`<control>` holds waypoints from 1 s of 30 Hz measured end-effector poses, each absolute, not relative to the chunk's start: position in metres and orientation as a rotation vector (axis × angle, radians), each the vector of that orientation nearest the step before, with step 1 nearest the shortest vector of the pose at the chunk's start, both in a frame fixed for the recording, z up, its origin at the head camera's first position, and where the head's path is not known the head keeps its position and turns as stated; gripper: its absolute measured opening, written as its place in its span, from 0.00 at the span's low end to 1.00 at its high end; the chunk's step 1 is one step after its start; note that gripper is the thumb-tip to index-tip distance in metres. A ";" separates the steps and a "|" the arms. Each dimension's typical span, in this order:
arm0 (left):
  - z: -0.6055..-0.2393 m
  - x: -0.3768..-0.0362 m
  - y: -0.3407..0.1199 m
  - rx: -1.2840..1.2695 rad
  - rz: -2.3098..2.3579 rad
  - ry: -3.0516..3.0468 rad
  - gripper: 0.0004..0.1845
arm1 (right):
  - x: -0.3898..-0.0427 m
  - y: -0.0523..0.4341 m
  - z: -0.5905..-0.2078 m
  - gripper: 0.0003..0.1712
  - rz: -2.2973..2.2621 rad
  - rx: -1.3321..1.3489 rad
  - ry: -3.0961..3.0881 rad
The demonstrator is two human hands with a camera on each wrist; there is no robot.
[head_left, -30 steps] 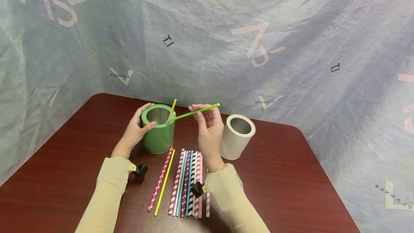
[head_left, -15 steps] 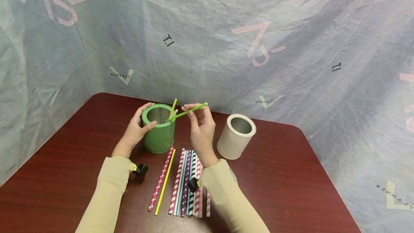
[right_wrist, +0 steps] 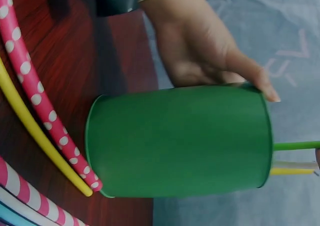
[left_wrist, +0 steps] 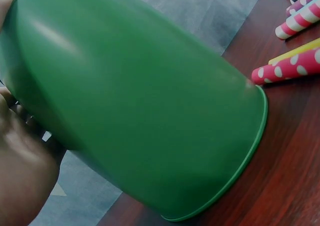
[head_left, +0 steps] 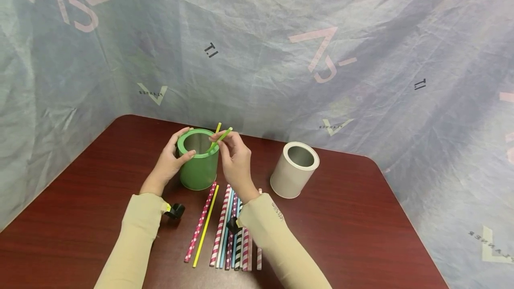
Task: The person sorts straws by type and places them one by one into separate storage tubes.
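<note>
My left hand [head_left: 170, 162] grips the green can [head_left: 198, 173] by its left side, thumb over the rim. The can stands upright on the table. My right hand [head_left: 237, 159] is at the can's right rim, pinching a green straw [head_left: 226, 133] near its upper part. That straw slants down into the can's opening. A yellow straw [head_left: 218, 126] leans out of the can behind it. The right wrist view shows a whitish straw [right_wrist: 295, 164] sticking out beside the yellow one. In the left wrist view the can's wall [left_wrist: 145, 101] fills most of the picture.
A cream can [head_left: 293, 175] stands to the right. In front of the green can lie a pink dotted straw [head_left: 201, 222] and a yellow straw [head_left: 206, 226]. Several striped, blue and dotted straws lie in a row beside them, partly under my right sleeve [head_left: 269, 226].
My right hand has moved left to the green can's rim, bringing the green straw from a low slant to a steeper one, with less of it showing outside. The left hand keeps its grip.
</note>
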State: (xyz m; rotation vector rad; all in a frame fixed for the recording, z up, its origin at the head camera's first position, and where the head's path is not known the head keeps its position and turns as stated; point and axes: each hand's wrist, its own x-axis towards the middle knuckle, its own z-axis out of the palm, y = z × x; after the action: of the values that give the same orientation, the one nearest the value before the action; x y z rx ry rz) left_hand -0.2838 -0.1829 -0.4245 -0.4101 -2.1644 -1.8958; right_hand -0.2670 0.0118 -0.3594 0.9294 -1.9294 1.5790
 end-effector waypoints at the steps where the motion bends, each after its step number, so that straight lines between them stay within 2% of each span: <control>1: -0.424 -0.283 -0.183 -0.407 -1.893 -2.170 0.37 | -0.268 0.011 -0.361 0.07 1.562 0.934 -1.943; 17: -0.423 -0.285 -0.181 -0.387 -1.881 -2.201 0.38 | -0.276 0.003 -0.377 0.08 1.491 0.850 -2.153; 30: -0.424 -0.284 -0.184 -0.390 -1.883 -2.180 0.37 | -0.273 0.010 -0.378 0.13 1.542 0.801 -2.153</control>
State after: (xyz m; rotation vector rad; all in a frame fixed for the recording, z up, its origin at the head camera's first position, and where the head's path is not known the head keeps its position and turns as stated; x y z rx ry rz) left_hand -0.2840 -0.1836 -0.4239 -0.3905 -2.1796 -1.8827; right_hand -0.2732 0.0100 -0.3780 0.8013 -2.1528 1.5423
